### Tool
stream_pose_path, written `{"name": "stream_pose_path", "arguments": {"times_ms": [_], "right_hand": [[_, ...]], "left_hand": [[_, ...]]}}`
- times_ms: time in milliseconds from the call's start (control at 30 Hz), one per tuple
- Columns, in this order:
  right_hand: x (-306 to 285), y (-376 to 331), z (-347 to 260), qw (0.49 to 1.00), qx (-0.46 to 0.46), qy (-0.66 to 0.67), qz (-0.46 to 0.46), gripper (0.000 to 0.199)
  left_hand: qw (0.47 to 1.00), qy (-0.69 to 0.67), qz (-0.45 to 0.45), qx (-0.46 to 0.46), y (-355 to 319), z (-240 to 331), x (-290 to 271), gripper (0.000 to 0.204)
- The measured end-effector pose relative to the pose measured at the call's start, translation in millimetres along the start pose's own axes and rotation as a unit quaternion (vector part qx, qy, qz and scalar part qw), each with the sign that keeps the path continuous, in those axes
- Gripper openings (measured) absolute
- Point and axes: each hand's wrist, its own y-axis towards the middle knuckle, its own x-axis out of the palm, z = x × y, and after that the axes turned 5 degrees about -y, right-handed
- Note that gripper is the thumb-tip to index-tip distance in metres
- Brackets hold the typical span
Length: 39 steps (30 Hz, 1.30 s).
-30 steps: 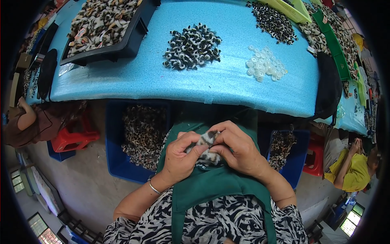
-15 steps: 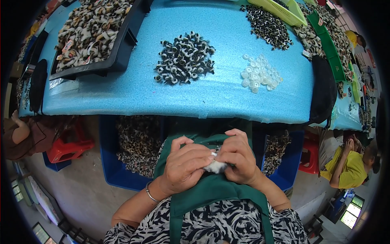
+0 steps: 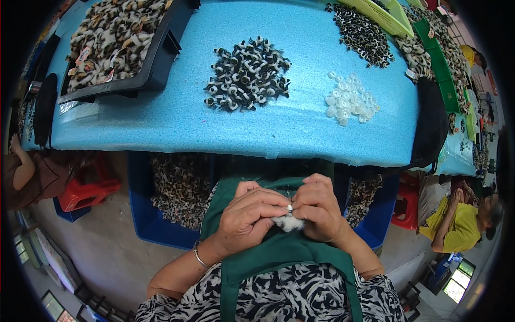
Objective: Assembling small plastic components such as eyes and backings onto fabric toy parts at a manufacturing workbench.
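Both bare hands were close together just below the centre of the frame. With bent fingers and thumbs, the left hand (image 3: 247, 220) and the right hand (image 3: 320, 210) were pinched on one small, soft, furry piece of white colour (image 3: 290, 224). This piece was between the two hands, and its fluffy part showed under the fingers. At its upper side, between the fingertips, one tiny shiny white bit (image 3: 289, 208) was visible; what it was exactly, I could not tell.

Around the left wrist was a thin silver-coloured bangle (image 3: 199, 254). Beneath the hands was a dark green cloth apron (image 3: 268, 256), worn over a black-and-white patterned shirt (image 3: 289, 295).

Left of the hands stood a blue plastic bin (image 3: 138, 214) with many brown, black and white furry pieces (image 3: 179, 190); a second blue plastic bin (image 3: 379, 222), with similar contents, stood at the right.

Across the upper half stretched a table with light blue covering (image 3: 300, 127). In its upper middle lay a pile of curled black-and-white hairy pieces (image 3: 248, 76), and to the right of it, translucent white plastic discs (image 3: 350, 100). Upper left was a black plastic tray (image 3: 152, 80), filled with mottled furry pieces (image 3: 119, 43). Upper right, a yellow-green plastic basket (image 3: 382, 17) was beside a heap of small dark pieces (image 3: 362, 40).
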Motion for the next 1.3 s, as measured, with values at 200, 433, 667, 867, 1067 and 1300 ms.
{"name": "stream_pose_path", "arguments": {"times_ms": [200, 433, 667, 867, 1067, 1300], "right_hand": [[-2.7, -1.0, -7.7, 1.000, -0.004, 0.024, -0.007, 0.028], [4.5, -5.9, -6.9, 0.989, 0.098, 0.108, 0.026, 0.043], [0.4, 2.3, -16.1, 0.996, 0.089, -0.009, 0.026, 0.045], [-0.5, 6.4, -21.1, 0.994, 0.068, -0.076, 0.028, 0.036], [0.2, 4.3, -18.7, 0.999, -0.011, -0.039, 0.028, 0.022], [5.3, -0.1, -18.0, 0.999, 0.001, -0.039, 0.023, 0.022]], "left_hand": [[0.998, -0.019, -0.045, -0.039, -4.0, -1.2, -1.1, 0.032], [1.000, 0.018, -0.012, 0.012, -7.2, 0.9, 2.0, 0.034], [0.993, 0.088, -0.003, 0.076, -0.9, 4.9, -0.9, 0.031], [0.994, 0.079, 0.006, 0.078, -0.5, 4.2, -2.8, 0.035], [0.999, 0.011, -0.037, 0.025, -1.9, 4.4, -6.1, 0.030], [1.000, -0.016, -0.010, -0.001, -10.9, 5.5, -0.8, 0.033]]}}
